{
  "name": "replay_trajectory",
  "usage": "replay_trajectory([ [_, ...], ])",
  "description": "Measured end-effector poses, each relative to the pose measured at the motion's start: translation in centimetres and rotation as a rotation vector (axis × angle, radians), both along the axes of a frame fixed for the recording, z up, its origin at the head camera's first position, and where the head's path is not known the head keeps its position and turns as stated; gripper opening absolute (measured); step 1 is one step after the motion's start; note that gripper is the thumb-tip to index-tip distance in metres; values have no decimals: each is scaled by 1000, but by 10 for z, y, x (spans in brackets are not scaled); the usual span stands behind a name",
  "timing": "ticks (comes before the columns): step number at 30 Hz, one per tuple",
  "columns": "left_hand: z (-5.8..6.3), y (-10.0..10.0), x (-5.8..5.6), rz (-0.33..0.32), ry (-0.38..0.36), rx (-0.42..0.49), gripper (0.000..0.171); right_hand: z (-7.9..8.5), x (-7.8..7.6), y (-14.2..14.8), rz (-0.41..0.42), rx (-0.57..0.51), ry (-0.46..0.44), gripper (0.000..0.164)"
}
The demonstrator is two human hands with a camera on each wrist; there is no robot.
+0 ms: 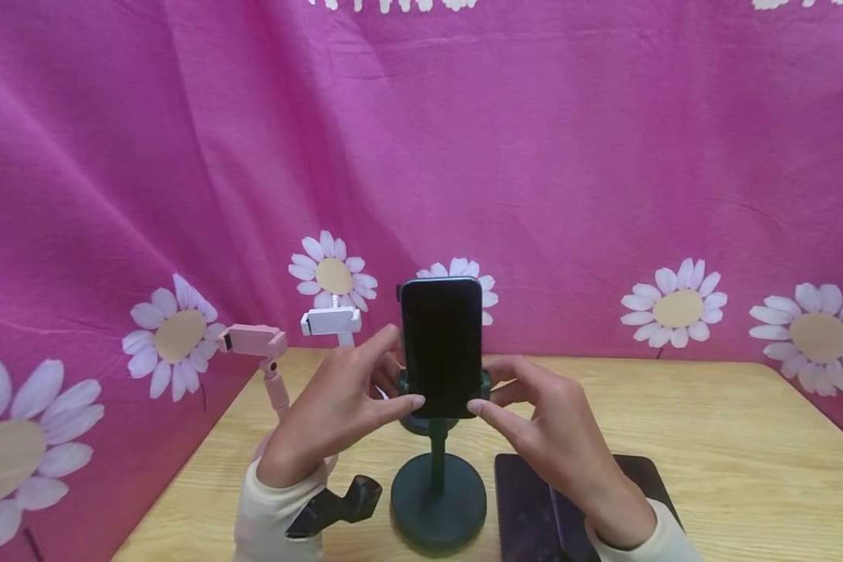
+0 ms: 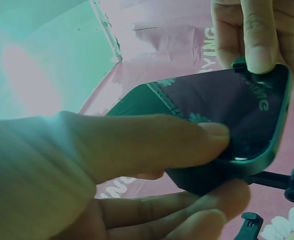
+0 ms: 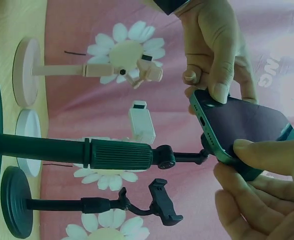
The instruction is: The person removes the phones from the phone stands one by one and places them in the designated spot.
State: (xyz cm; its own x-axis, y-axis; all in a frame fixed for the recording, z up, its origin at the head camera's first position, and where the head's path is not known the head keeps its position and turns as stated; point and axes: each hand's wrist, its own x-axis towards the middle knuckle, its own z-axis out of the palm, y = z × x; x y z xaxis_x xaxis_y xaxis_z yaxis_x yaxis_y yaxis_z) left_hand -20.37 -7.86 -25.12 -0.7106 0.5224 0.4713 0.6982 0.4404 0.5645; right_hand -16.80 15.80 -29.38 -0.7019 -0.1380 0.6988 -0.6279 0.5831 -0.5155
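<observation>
A smartphone (image 1: 442,343) with a dark screen stands upright in the clamp of a dark green phone stand (image 1: 439,503), at the middle of the head view. My left hand (image 1: 337,398) grips the phone's lower left corner, its thumb on the screen and its fingers behind. On the other side my right hand (image 1: 555,425) pinches the lower right corner, thumb on the front, fingers at the clamp. Both thumbs show on the screen in the right wrist view, above the stand's ribbed pole (image 3: 121,154). The back of the clamp is mostly hidden.
A pink phone stand (image 1: 256,341) and a white one (image 1: 332,320) stand at the left. Another black stand (image 3: 164,200) is behind the green one. A dark tablet (image 1: 523,484) with a pen (image 1: 558,519) lies under my right forearm. Pink flowered cloth (image 1: 569,195) hangs behind the table.
</observation>
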Motion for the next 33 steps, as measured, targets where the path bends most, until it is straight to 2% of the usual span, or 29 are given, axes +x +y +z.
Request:
replay_trajectory([
  [6,0,-2,1,-59,-50,-20,66,3,4,1,9,31,-41,43],
  [9,-1,-1,-2,-78,-76,-38,68,4,7,2,-6,49,-78,43],
  [15,-1,2,-6,-96,-97,-95,57,4,9,4,-28,51,-137,37],
  [23,-1,-4,-9,-140,-82,-109,27,0,5,0,-62,24,-68,16],
  [27,-2,-7,-10,-157,-51,-113,24,-4,1,-2,-54,7,-26,13],
  [33,-6,-12,-18,-224,29,-81,18,-7,-4,-8,-27,-25,-3,9],
])
